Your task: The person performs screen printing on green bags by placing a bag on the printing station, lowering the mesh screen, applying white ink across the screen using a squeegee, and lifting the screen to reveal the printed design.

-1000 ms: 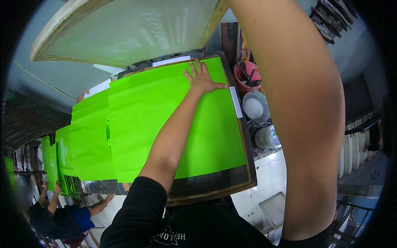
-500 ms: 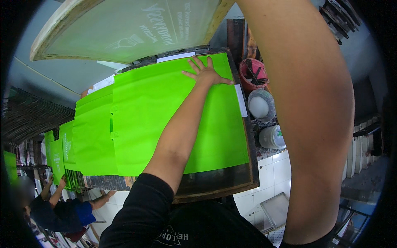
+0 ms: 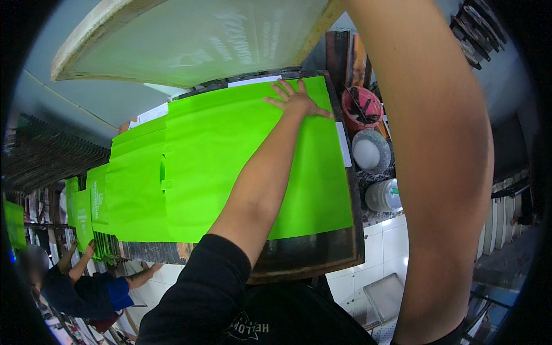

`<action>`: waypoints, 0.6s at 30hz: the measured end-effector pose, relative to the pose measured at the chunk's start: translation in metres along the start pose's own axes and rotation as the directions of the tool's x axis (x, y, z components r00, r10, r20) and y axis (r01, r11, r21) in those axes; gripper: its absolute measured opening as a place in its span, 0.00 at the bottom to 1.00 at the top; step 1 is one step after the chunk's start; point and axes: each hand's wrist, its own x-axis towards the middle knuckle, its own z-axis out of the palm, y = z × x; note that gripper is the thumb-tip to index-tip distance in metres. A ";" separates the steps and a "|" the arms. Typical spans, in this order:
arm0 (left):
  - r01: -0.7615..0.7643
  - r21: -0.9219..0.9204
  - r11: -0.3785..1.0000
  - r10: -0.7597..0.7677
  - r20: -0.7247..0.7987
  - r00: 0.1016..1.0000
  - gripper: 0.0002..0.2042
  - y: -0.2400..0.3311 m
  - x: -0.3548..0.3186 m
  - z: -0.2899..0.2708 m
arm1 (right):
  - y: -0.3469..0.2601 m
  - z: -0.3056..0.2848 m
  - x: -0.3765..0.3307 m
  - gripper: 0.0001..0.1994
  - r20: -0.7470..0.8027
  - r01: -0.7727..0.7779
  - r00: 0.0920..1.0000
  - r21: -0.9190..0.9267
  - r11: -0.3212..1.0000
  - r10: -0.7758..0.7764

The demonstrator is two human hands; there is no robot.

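Observation:
My left hand (image 3: 299, 104) lies with fingers spread on a large bright green sheet, which looks like a flat fabric bag (image 3: 213, 155), near its far right corner. The sheet rests on a dark, rimmed board (image 3: 310, 257), with white strips (image 3: 344, 145) along its right and far edges. Beyond it stands a raised screen-printing frame (image 3: 190, 52) with pale mesh and reversed lettering. My right arm (image 3: 445, 144) reaches up past the top edge; its hand is out of view.
More green bags (image 3: 135, 184) lie overlapping to the left, where a co-worker (image 3: 80, 293) handles one. Right of the board stand a pink bucket (image 3: 374, 106) with dark tools, a grey bowl (image 3: 384, 164) with something white and round, and a white tub (image 3: 378, 196). Dark racks (image 3: 52, 152) stand left.
The whole view has shifted, so the board and bags sit slightly further right. The frame's mesh appears at a steeper slant. My left hand stays at the same place on the green bag.

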 end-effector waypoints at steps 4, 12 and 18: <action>-0.310 -0.270 0.911 0.175 -0.429 0.886 0.60 -0.019 -0.043 -0.009 | -0.004 0.003 -0.057 0.18 -0.152 0.081 0.987 0.165 0.983 -0.056; -0.636 -0.752 -0.174 0.154 -0.658 0.737 0.20 -0.184 -0.314 -0.023 | -0.011 0.087 -0.212 0.18 -0.324 0.217 0.933 0.162 0.963 -0.156; -0.119 -0.989 0.086 -0.071 -0.125 0.990 0.12 -0.229 -0.368 0.090 | -0.011 0.172 -0.342 0.18 -0.061 0.183 0.983 0.286 0.941 -0.173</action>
